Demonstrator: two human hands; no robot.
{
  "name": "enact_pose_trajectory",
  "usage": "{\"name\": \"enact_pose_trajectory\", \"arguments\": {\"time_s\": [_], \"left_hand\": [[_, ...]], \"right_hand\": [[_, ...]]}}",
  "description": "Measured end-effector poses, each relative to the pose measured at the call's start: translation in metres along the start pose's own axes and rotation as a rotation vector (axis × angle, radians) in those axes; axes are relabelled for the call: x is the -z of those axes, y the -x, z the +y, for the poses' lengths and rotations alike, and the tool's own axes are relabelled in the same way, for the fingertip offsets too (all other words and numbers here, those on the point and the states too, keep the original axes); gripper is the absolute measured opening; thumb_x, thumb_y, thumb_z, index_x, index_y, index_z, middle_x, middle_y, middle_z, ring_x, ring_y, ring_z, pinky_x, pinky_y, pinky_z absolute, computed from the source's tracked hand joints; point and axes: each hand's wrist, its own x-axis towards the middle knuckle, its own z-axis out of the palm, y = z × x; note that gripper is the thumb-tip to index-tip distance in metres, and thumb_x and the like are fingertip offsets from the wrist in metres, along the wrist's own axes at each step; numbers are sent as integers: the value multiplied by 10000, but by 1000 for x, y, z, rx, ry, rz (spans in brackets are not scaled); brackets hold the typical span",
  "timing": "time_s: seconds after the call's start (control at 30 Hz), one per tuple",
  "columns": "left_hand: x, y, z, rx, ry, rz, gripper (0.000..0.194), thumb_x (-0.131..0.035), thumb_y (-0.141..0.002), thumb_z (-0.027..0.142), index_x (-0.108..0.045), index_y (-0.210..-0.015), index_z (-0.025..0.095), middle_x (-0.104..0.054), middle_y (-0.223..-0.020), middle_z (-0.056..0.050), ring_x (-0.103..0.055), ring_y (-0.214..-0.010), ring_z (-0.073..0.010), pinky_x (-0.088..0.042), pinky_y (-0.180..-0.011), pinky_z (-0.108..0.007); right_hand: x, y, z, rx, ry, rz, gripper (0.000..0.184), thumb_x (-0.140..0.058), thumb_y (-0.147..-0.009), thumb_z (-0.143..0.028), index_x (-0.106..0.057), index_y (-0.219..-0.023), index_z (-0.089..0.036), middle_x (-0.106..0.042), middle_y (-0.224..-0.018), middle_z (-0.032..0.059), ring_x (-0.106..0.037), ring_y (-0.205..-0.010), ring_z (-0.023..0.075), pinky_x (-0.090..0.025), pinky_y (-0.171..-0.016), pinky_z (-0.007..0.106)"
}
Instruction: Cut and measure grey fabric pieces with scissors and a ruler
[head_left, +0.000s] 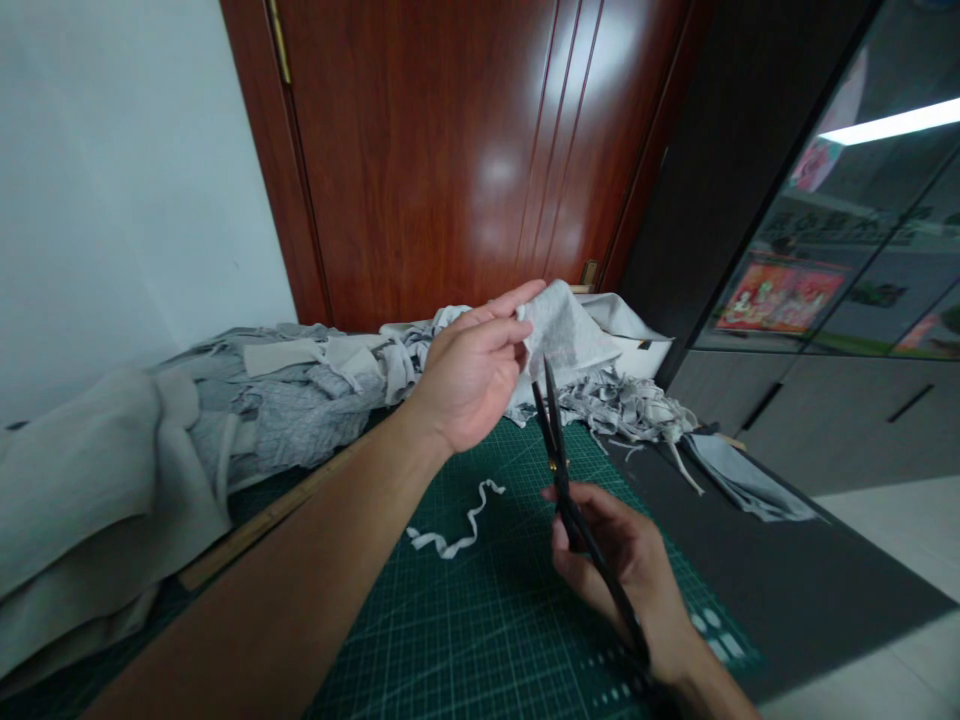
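Note:
Pinched between the fingers of my left hand (484, 370) is a light grey piece of fabric (564, 330), raised above the mat and hanging to the right. My right hand (622, 550) grips a pair of black scissors (561, 470) by the handles. The blades point up and away, parted slightly at the tips, close below the fabric's lower edge. Whether they touch it I cannot tell. On the green cutting mat (480, 620) between my arms lies a curled white strip of fabric (457, 545).
Heaped grey cloth (315, 400) lines the back and left, beside a wooden ruler (270, 520). Tangled scraps (630, 405) lie behind the scissors. A folded grey cloth (742, 480) rests on the dark tabletop (795, 570) at right. A brown door (450, 150) stands behind.

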Motion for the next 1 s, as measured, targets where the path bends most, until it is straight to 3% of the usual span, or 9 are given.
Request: {"name": "enact_pose_trajectory", "arguments": {"time_s": [0.23,0.53,0.83,1.0], "left_hand": [[-4,2,1,37,92,-35,557,-542,-876,19,-638,-1422,70,-767,-1242,-154,-687,-1216,-279,-492,-1154,-506],[-2,3,-2,34,-2,-41,535,-590,-839,83,-697,-1363,94,-757,-1300,-145,-679,-1200,-263,-503,-1092,-408],[1,2,-4,43,-39,-44,493,-589,-837,95,-740,-1305,142,-760,-1303,-111,-680,-1141,-242,-512,-995,-387],[-1,3,-5,43,-26,-61,560,-588,-848,91,-686,-1398,131,-763,-1295,-122,-690,-1100,-234,-511,-996,-386]], "right_hand": [[0,-2,-1,10,-11,8,253,-789,-843,-263,-732,-1081,-200,-624,-742,-29,-551,-614,118,-474,-583,226],[3,-5,-4,32,28,25,254,-802,-794,-227,-709,-1027,-191,-635,-727,-27,-576,-608,128,-494,-586,242],[1,-5,-6,38,28,50,299,-791,-777,-205,-742,-1071,-180,-633,-713,-28,-561,-586,122,-478,-560,232],[1,-5,-10,43,33,48,305,-795,-762,-233,-755,-1057,-170,-614,-685,-28,-532,-570,121,-442,-530,229]]}}
